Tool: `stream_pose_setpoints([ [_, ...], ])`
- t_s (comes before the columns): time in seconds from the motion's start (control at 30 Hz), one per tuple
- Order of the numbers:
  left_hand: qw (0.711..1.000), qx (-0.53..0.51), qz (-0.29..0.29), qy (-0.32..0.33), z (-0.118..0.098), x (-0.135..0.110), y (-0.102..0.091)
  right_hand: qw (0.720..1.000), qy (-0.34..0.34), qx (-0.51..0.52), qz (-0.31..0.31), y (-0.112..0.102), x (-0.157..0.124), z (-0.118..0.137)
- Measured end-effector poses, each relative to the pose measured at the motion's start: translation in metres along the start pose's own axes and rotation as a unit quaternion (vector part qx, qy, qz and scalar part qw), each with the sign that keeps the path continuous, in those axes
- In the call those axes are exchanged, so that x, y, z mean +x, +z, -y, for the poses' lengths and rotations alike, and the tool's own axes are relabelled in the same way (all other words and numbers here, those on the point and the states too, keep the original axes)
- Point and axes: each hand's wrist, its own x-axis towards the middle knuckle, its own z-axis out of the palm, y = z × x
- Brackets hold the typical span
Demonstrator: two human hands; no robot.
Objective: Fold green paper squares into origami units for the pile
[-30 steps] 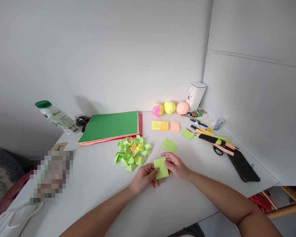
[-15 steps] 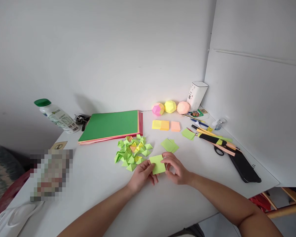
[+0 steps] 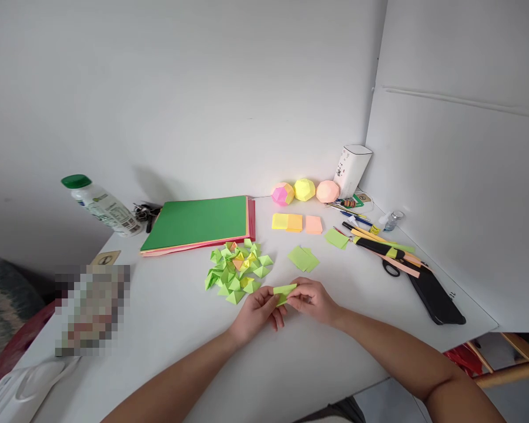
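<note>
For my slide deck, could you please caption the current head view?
Left hand and right hand hold green paper near folded paper pieces, with three faceted balls by the wall.

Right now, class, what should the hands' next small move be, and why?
Probably, the right hand should run its fingers along the green paper to press it flat while the left hand steadies it: both hands grip the paper, which appears partly folded, though any crease is too small to tell.

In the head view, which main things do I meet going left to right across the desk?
Green-capped bottle, green sheet, left hand, held green paper, right hand, small clear jar, flat black object.
</note>
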Motion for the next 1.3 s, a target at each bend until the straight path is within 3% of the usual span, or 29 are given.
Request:
stream_pose_setpoints([
  [0.13, 1.000, 0.009, 0.024, 0.012, -0.002, -0.003, 0.000, 0.995, 0.076, 0.062, -0.011, 0.002, 0.000, 0.006],
  [0.27, 0.997, 0.010, 0.061, 0.038, -0.002, -0.005, -0.002, 0.992, 0.087, 0.090, -0.022, 0.004, -0.002, 0.006],
  [0.43, 0.998, 0.036, 0.048, 0.027, 0.003, -0.003, -0.001, 0.992, 0.091, 0.083, -0.017, 0.004, -0.004, 0.004],
  [0.53, 0.998, 0.037, 0.044, 0.027, 0.005, -0.002, -0.001, 0.994, 0.075, 0.072, -0.020, 0.004, -0.005, 0.003],
  [0.7, 0.998, 0.030, 0.044, 0.027, 0.006, -0.003, -0.002, 0.997, -0.024, -0.010, -0.070, 0.004, -0.002, 0.005],
  [0.8, 0.998, 0.031, 0.045, 0.025, 0.006, -0.003, -0.003, 0.995, -0.037, -0.033, -0.085, 0.004, -0.001, 0.007],
  [1.3, 0.997, 0.052, 0.046, 0.023, 0.011, -0.002, -0.004, 0.978, 0.131, 0.154, -0.046, 0.007, -0.005, 0.008],
])
